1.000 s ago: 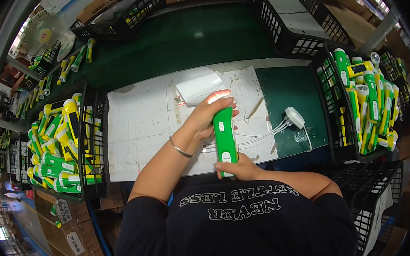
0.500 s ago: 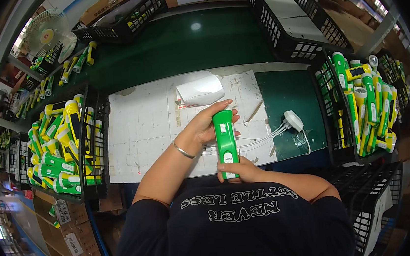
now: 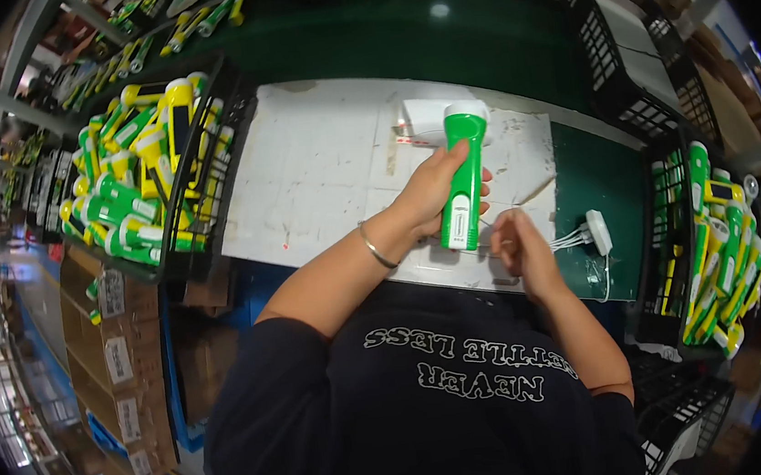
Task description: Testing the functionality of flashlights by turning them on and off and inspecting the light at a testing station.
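Observation:
My left hand (image 3: 441, 186) is closed around a green flashlight (image 3: 464, 179) with a white head rim. Its head points away from me and its switch side faces up. To the right of the flashlight's tail is my right hand (image 3: 523, 249), apart from it, with the fingers bent inward. Thin white cables (image 3: 569, 240) run by those fingers from a white plug adapter (image 3: 598, 232). Whether the fingers pinch a cable end is too small to make out. Behind the flashlight lies a curled white sheet (image 3: 424, 116) on the white work surface (image 3: 319, 170).
A black crate (image 3: 224, 152) heaped with green and yellow flashlights stands at left, another such crate (image 3: 665, 238) at right. A further black crate (image 3: 611, 78) sits at the far right. Several flashlights (image 3: 213, 17) lie on the green table (image 3: 334, 36) at far left.
My right hand has let go of the flashlight's tail and moved right, toward the cables. My left hand still holds the flashlight, now tilted. The whole view has shifted.

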Demonstrator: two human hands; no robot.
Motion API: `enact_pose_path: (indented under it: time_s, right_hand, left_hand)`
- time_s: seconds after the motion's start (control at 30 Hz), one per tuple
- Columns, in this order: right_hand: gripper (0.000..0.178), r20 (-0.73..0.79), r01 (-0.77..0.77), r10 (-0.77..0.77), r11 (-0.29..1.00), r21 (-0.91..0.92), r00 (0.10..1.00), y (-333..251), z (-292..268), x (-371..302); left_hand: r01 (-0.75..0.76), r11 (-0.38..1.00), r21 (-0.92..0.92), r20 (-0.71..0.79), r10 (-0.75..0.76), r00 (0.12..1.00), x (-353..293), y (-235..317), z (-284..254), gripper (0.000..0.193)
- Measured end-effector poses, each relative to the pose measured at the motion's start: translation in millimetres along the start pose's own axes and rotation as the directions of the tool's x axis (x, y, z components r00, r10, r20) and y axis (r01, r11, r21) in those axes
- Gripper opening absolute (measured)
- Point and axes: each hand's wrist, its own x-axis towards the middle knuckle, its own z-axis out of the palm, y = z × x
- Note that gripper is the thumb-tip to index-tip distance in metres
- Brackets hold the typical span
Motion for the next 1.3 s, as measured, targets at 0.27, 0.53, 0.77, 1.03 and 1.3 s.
enact_pose_path:
  time_s: [0.27,0.53,0.77,1.03,1.3]
  right_hand:
    - [0.011,0.386,0.511,-0.655,0.000,-0.859,0.649,-55,22,10]
    - [0.014,0.483,0.462,-0.618,-0.210,-0.862,0.620,-51,28,13]
    - [0.014,0.496,0.548,-0.628,-0.129,-0.827,0.600,-47,29,12]
    - [0.025,0.407,0.626,-0.643,0.147,-0.766,0.649,-42,39,-1]
    - [0.040,0.251,0.374,-0.314,0.895,-0.244,0.916,-45,47,34]
  left_hand:
    - [-0.158,0.962,0.222,0.028,0.156,0.987,-13,11,-2,0.032]
    - [-0.248,0.898,0.364,0.093,0.230,0.969,-11,11,-2,0.039]
    - [-0.317,0.878,0.359,0.105,0.300,0.948,-9,11,-11,0.044]
    - [-0.098,0.987,-0.124,-0.012,0.097,0.995,4,18,-29,0.047]
    - [-0.040,0.982,-0.186,0.014,0.043,0.999,8,23,-33,0.042]
